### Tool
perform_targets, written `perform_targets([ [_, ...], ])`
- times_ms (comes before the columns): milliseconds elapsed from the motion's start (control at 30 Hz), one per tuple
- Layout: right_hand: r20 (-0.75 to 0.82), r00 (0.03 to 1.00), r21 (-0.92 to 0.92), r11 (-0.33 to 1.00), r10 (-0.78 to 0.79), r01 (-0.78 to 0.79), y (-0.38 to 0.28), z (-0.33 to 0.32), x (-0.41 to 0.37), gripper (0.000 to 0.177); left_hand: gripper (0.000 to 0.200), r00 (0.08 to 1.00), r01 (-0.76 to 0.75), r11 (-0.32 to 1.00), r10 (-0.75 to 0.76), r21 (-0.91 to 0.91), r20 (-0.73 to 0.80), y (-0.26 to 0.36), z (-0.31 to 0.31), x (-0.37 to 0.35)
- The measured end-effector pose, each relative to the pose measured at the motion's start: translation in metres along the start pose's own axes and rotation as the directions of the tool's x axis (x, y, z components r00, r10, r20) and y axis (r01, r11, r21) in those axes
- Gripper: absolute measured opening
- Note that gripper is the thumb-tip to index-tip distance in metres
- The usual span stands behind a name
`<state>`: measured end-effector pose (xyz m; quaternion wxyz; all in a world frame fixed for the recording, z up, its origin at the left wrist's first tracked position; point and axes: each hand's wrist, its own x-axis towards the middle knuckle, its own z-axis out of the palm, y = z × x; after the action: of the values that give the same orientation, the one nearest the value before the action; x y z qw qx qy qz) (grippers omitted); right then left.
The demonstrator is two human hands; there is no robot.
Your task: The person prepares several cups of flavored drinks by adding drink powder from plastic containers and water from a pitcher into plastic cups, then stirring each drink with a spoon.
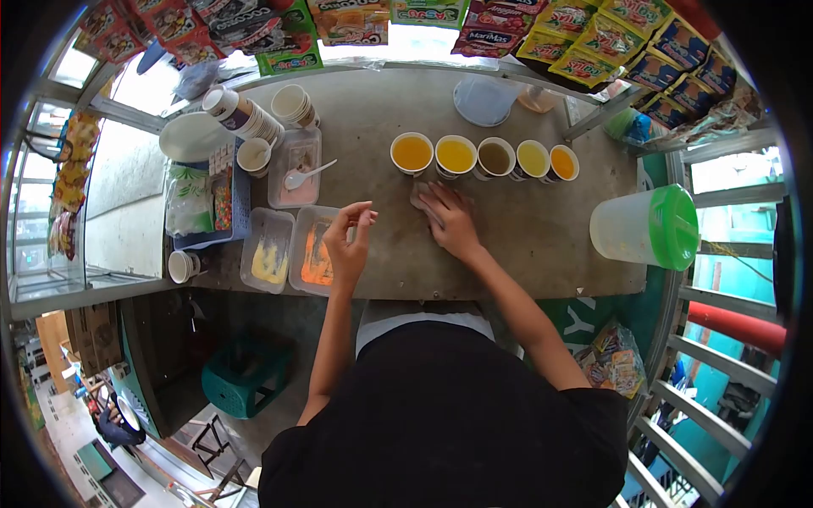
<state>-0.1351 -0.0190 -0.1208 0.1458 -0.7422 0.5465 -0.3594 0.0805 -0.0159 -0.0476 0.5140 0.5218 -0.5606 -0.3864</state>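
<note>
My right hand point(453, 222) presses down on a brownish cloth point(418, 195) on the table, just in front of a row of paper cups. The cups hold drinks of different colours: an orange one point(412, 153) at the left, a yellow one point(456, 156), a dark brownish one point(494, 158), and more to the right. My left hand point(347, 241) is raised above the near edge of the table, fingers loosely bent and apart, with nothing visible in it. Beside and partly behind it lies a plastic tub of orange powder point(317, 262). A tub of yellow powder point(270, 258) is next to that.
A tub of pinkish powder with a white spoon point(298, 179) lies farther back. Stacked paper cups point(246, 118) and a blue basket point(240, 216) stand at left. A green-lidded container point(648, 227) is at right, a clear lid point(485, 100) at back. Sachets point(576, 38) hang overhead.
</note>
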Motion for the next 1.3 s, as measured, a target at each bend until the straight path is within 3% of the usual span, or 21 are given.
perform_targets([
  [33, 0.009, 1.0, 0.005, 1.0, -0.013, 0.013, -0.008, 0.011, 0.003, 0.033, 0.015, 0.999, 0.016, 0.999, -0.017, -0.032, -0.049, 0.0, -0.003, -0.003],
  [100, 0.134, 0.987, 0.248, 0.967, -0.086, 0.05, -0.031, 0.036, 0.007, 0.031, 0.015, 0.992, 0.03, 0.998, -0.036, -0.059, -0.118, -0.001, -0.011, -0.011],
  [133, 0.185, 0.965, 0.245, 0.96, -0.186, 0.138, -0.047, 0.045, -0.002, 0.031, 0.015, 0.989, 0.04, 0.997, -0.049, -0.066, -0.14, -0.005, -0.014, -0.016],
  [233, 0.33, 0.834, 0.352, 0.877, -0.443, 0.327, -0.08, 0.046, -0.045, 0.035, 0.015, 0.977, 0.047, 0.994, -0.066, -0.095, -0.201, -0.009, -0.024, -0.029],
  [333, 0.35, 0.735, 0.443, 0.794, -0.58, 0.416, -0.07, 0.028, -0.055, 0.029, 0.014, 0.966, 0.063, 0.994, -0.082, -0.086, -0.245, -0.006, -0.042, -0.04],
  [467, 0.432, 0.664, 0.417, 0.788, -0.611, 0.454, -0.045, 0.015, -0.017, 0.029, 0.015, 0.953, 0.079, 0.996, -0.087, -0.039, -0.29, -0.008, -0.064, -0.048],
  [533, 0.317, 0.84, 0.227, 0.895, -0.44, 0.383, -0.04, 0.026, -0.001, 0.031, 0.015, 0.947, 0.077, 0.996, -0.084, -0.035, -0.31, -0.01, -0.074, -0.048],
  [567, 0.316, 0.839, 0.227, 0.894, -0.444, 0.387, -0.04, 0.033, 0.006, 0.031, 0.016, 0.944, 0.077, 0.996, -0.083, -0.032, -0.32, -0.012, -0.079, -0.048],
  [633, 0.171, 0.957, 0.11, 0.97, -0.235, 0.218, -0.053, 0.046, 0.018, 0.031, 0.016, 0.937, 0.087, 0.994, -0.102, -0.06, -0.334, -0.017, -0.088, -0.044],
  [733, 0.096, 0.98, 0.24, 0.96, -0.174, 0.146, -0.08, 0.051, 0.024, 0.028, 0.016, 0.932, 0.1, 0.99, -0.127, -0.095, -0.34, -0.022, -0.102, -0.032],
  [833, 0.035, 0.965, 0.213, 0.945, -0.261, 0.248, -0.095, 0.047, 0.029, 0.02, 0.016, 0.94, 0.108, 0.989, -0.135, -0.101, -0.312, -0.027, -0.12, -0.014],
  [933, 0.019, 0.982, 0.278, 0.944, -0.189, 0.177, -0.11, 0.039, 0.058, 0.014, 0.016, 0.956, 0.12, 0.99, -0.137, -0.078, -0.259, -0.035, -0.148, 0.004],
  [1100, -0.064, 0.982, 0.15, 0.971, -0.176, 0.184, -0.132, 0.048, 0.165, 0.015, 0.015, 0.986, 0.092, 0.994, -0.098, -0.052, -0.136, -0.047, -0.193, 0.033],
  [1200, -0.029, 0.997, 0.119, 0.99, -0.073, 0.076, -0.133, 0.073, 0.23, 0.026, 0.015, 0.994, 0.105, 0.99, -0.109, -0.094, -0.032, -0.054, -0.206, 0.047],
  [1267, -0.002, 1.0, -0.044, 0.999, -0.003, 0.003, -0.135, 0.094, 0.257, 0.049, 0.015, 0.992, 0.109, 0.99, -0.101, -0.091, 0.08, -0.055, -0.211, 0.055],
  [1300, -0.014, 1.0, -0.053, 0.999, 0.01, -0.011, -0.138, 0.106, 0.263, 0.049, 0.015, 0.99, 0.107, 0.99, -0.097, -0.095, 0.1, -0.056, -0.213, 0.058],
])
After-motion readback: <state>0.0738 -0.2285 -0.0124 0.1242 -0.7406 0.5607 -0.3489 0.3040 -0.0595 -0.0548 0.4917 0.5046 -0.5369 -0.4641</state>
